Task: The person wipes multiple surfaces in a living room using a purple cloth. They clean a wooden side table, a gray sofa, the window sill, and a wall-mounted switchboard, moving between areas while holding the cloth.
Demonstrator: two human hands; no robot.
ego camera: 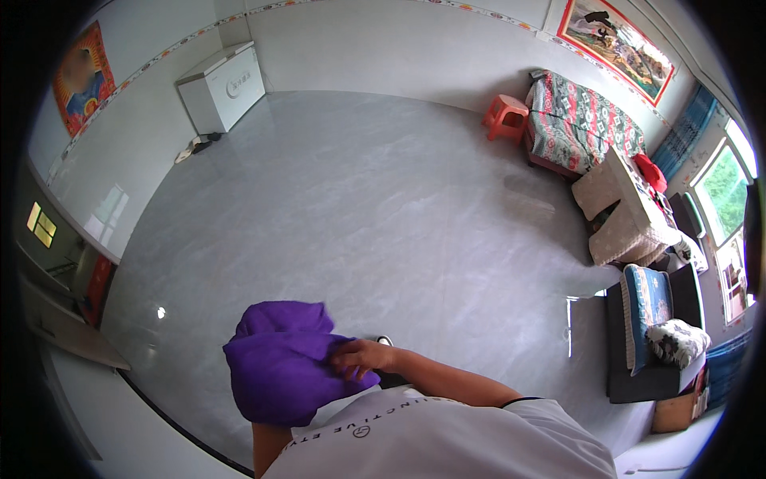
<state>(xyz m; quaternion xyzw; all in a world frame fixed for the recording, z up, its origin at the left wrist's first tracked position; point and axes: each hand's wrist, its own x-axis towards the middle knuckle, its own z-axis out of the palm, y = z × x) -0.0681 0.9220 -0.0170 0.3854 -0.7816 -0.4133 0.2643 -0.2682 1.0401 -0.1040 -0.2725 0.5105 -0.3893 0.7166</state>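
Note:
A bunched purple cloth (281, 365) lies in front of my body at the bottom of the view, draped over the end of my left arm. The cloth hides my left hand; only the forearm shows below it. My right hand (363, 358) rests against the right side of the cloth, its fingers bent and partly spread. Whether those fingers pinch the fabric cannot be made out. The tip of a shoe (385, 340) shows just beyond my right hand.
A white chest freezer (230, 90) stands at the far left, with shoes (190, 149) beside it. A red plastic stool (507, 117), a patterned covered sofa (574, 123), a cloth-covered table (634, 221) and a dark sofa (643, 389) line the right. An open door (78, 335) is at left.

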